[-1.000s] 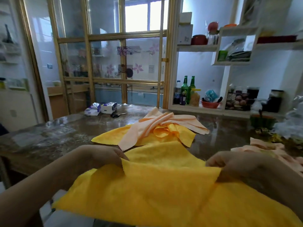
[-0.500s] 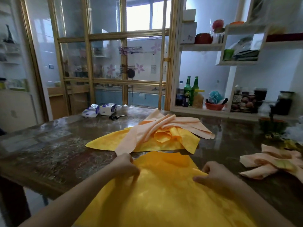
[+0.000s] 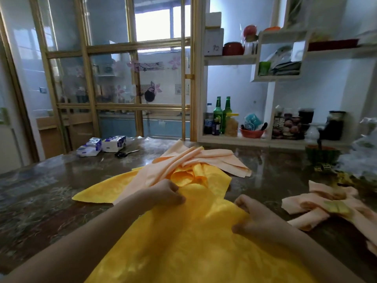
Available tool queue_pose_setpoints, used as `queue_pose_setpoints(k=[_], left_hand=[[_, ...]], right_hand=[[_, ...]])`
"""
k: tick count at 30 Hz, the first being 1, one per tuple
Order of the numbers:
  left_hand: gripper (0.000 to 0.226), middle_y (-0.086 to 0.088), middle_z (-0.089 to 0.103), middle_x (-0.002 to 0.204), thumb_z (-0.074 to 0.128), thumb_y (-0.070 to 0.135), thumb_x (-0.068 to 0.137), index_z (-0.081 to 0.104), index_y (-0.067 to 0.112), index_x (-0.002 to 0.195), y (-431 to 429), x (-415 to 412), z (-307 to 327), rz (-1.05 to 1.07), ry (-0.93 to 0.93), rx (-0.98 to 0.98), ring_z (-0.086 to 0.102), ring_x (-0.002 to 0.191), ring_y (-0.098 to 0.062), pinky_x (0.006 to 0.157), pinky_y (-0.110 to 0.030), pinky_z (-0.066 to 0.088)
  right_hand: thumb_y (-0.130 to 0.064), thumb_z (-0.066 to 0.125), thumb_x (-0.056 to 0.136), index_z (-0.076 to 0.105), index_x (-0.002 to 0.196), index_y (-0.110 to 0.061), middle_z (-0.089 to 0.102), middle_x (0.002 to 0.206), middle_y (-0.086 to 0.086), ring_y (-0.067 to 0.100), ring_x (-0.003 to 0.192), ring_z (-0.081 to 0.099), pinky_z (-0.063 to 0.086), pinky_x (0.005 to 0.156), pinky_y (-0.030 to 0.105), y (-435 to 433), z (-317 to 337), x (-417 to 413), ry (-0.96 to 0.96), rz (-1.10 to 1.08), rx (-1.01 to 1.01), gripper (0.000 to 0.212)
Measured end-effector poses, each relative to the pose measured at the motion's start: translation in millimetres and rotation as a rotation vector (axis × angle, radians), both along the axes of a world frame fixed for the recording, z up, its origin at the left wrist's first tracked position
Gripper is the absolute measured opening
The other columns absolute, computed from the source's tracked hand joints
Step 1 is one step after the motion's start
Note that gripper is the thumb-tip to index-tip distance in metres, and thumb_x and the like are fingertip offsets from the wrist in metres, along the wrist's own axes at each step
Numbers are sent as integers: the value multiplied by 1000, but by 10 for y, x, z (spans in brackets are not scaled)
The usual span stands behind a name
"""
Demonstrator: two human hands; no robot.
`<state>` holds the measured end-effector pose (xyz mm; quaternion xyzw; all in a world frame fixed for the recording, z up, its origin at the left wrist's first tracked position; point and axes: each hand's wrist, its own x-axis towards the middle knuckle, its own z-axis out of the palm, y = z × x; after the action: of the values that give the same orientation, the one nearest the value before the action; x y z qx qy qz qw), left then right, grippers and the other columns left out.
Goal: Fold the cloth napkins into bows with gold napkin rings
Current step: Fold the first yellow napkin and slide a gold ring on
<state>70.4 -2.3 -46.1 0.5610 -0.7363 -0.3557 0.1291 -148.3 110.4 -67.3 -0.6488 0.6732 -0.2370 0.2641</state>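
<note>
I am watching both hands working the yellow napkin (image 3: pixel 193 246), which is now lying spread over the near edge of the table (image 3: pixel 40 201) and filling the lower centre of the frame. 1 second ago the hands were holding a folded edge low in the frame and wide apart. Now they are sitting higher, at centre frame, and closer together, with the cloth's far end bunching between them.

The left hand (image 3: pixel 165 193) is clenching its curled fingers on the napkin's far edge, just below the pile of loose napkins (image 3: pixel 183 166) at centre frame. The right hand (image 3: pixel 253 217) is pinching the cloth's right edge, thumb under and fingers curled over the top. I am reading both as grasping fabric, not resting on it.

To me this is meaning the first fold is being abandoned or reset and the napkin is being gathered toward its middle, so the bow is only starting. I am not making out any gold ring with certainty; the right of the frame is too blurred.

The peach napkins (image 3: pixel 318 207) at right centre are looking already worked. The scissors (image 3: pixel 126 153) and tissue packs (image 3: pixel 102 145) are lying well apart from the hands, toward the upper left.
</note>
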Motion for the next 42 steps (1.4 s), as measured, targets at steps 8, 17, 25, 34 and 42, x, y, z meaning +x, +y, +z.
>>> queue_pose_setpoints(k=[8, 17, 25, 34, 42], left_hand=[[15, -8, 59, 97, 71, 8, 79, 62, 16, 88, -506, -234, 424, 117, 270, -215, 56, 95, -24, 78, -32, 51], [53, 0, 19, 156, 41, 38, 98, 24, 23, 146, -77, -622, -650, -15, -427, -466, 13, 144, -17, 116, -43, 14], [61, 11, -12, 157, 24, 54, 96, 3, 35, 150, 812, -152, -677, -230, -497, -275, -15, 143, -8, 117, -40, -10], [61, 8, -8, 158, 21, 57, 96, 5, 33, 150, 791, -74, -758, -198, -491, -340, -12, 144, -9, 117, -42, -9], [86, 16, 24, 153, 11, 82, 74, 34, 35, 142, 1018, 131, -743, -211, -273, -468, 12, 142, -1, 116, -24, 8]], right_hand=[[-21, 46, 97, 11, 149, -25, 23, 152, 2, 22, 138, 26, 24, 112, 34, -164, -82, 32, 653, -115, -387, 63], [-81, 1, 60, 10, 150, -29, -2, 159, 3, 21, 146, -3, 1, 117, 40, -70, -307, 93, 533, 304, 91, 104], [-53, 41, 94, 41, 134, -29, 58, 121, -3, 16, 113, 52, 42, 93, 32, 45, -234, 51, 495, 146, -239, 46], [-81, 2, 56, 20, 147, -35, 8, 158, -10, 9, 145, 5, 2, 117, 33, -35, -451, 163, 476, 316, -56, 104], [-79, 14, 72, 32, 144, -32, 28, 152, -14, 3, 140, 21, 13, 115, 24, -127, -622, 113, 277, 240, -149, 87]])
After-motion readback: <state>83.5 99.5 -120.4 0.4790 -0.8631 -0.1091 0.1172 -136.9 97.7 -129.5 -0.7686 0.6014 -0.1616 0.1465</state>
